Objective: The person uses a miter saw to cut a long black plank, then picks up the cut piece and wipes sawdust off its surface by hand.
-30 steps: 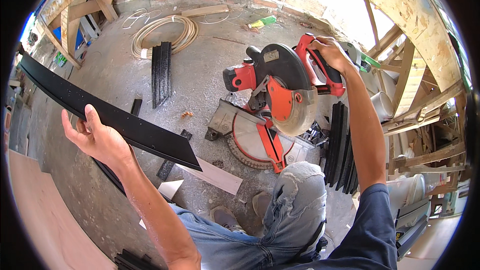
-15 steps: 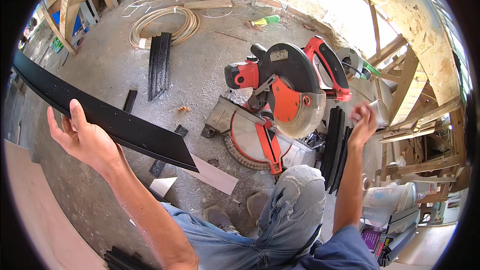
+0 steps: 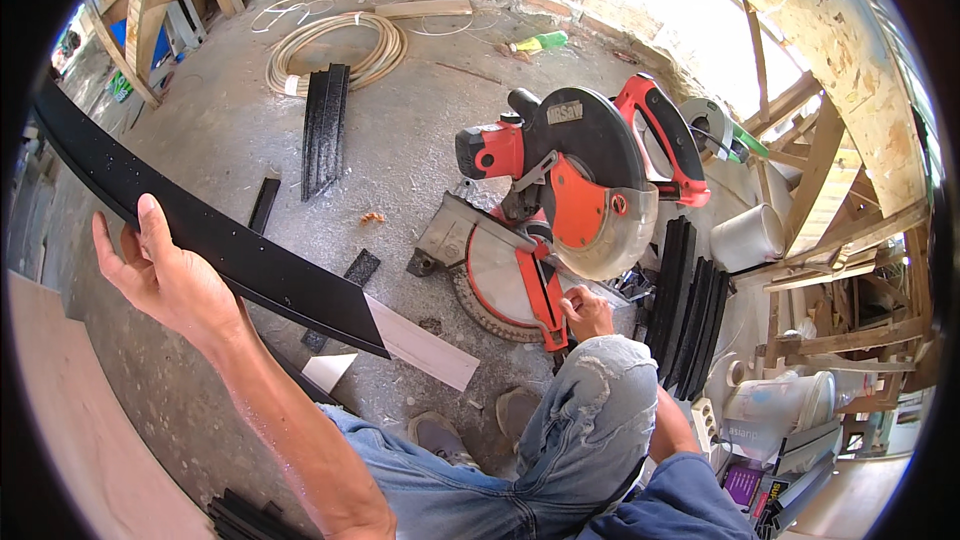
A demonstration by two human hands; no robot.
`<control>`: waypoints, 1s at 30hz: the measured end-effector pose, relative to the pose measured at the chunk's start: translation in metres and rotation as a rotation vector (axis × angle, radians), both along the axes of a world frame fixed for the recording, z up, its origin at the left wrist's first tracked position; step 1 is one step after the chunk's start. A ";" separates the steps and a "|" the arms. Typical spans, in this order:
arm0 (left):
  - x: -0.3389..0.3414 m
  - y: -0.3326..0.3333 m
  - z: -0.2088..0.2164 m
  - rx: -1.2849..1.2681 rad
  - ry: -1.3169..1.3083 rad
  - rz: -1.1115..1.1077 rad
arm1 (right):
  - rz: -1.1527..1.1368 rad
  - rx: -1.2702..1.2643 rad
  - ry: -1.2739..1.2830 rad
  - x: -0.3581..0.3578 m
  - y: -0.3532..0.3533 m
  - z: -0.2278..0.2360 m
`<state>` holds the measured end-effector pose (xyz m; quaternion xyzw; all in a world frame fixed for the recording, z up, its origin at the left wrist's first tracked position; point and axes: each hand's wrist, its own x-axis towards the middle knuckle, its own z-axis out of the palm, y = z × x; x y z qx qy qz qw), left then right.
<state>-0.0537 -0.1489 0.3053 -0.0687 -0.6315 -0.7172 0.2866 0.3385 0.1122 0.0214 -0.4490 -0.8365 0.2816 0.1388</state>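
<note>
A long black moulding strip (image 3: 230,255), with a slanted cut at its near end, lies across my left hand (image 3: 170,275). The thumb rests against its edge and the fingers reach beneath it. The strip hangs above the floor on the left, apart from the red and black mitre saw (image 3: 585,170). My right hand (image 3: 588,314) is beside the front of the saw's round base (image 3: 495,285), just above my knee. Its fingers are curled together, and whatever they may hold is hidden. The saw head stands raised over the base, its clear guard covering the blade's lower part.
Several black moulding pieces (image 3: 690,305) lie right of the saw; another bundle (image 3: 325,130) lies on the floor beyond. A pale board offcut (image 3: 425,345) is near my feet. A coiled hose (image 3: 335,45) sits at the back, with a white bucket (image 3: 748,238) and timber frames (image 3: 825,170) at right.
My right hand has swung from right of the saw, over the moulding pieces, leftward to the base's front. My left hand and the strip have barely moved; the view has shifted slightly.
</note>
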 end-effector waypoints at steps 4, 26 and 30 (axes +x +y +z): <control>-0.004 -0.004 -0.001 -0.026 0.027 0.033 | -0.082 -0.014 -0.029 -0.020 0.000 -0.008; 0.001 0.002 -0.002 -0.013 0.131 -0.012 | -0.030 0.149 -0.144 -0.032 0.005 -0.007; 0.001 0.000 -0.001 -0.071 0.079 0.042 | -0.007 0.140 -0.076 -0.023 0.003 0.006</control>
